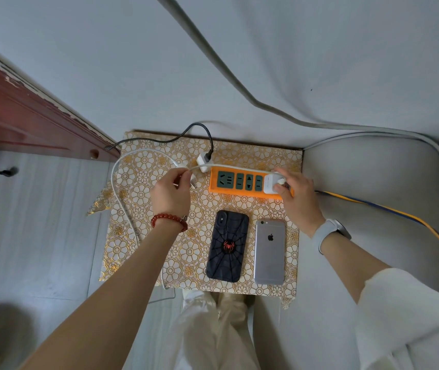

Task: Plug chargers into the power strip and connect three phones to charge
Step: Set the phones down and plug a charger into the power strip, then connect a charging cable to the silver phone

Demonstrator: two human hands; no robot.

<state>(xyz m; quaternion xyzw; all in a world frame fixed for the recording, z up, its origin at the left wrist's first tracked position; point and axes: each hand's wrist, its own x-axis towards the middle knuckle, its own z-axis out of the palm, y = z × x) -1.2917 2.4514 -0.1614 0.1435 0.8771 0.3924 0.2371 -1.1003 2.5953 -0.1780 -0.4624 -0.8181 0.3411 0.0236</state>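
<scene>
An orange power strip (229, 192) with dark green sockets lies at the back of a small table. My right hand (297, 198) grips a white charger (271, 184) seated on the strip's right end. My left hand (171, 193) pinches that charger's white cable (207, 166) left of the strip, with a plug end showing by the fingers. A second white charger (202, 162) with a black braided cable (159, 141) rests just behind the strip's left end. A phone in a black spider-web case (227, 247) and a silver phone (269, 253) lie face down side by side in front.
The table wears a gold floral cloth (143, 198). A grey cushioned seat (378, 198) stands to the right, with blue and yellow cords (399, 213) running across it. A red wooden door frame (26, 121) is at the left. My legs are below the table's front edge.
</scene>
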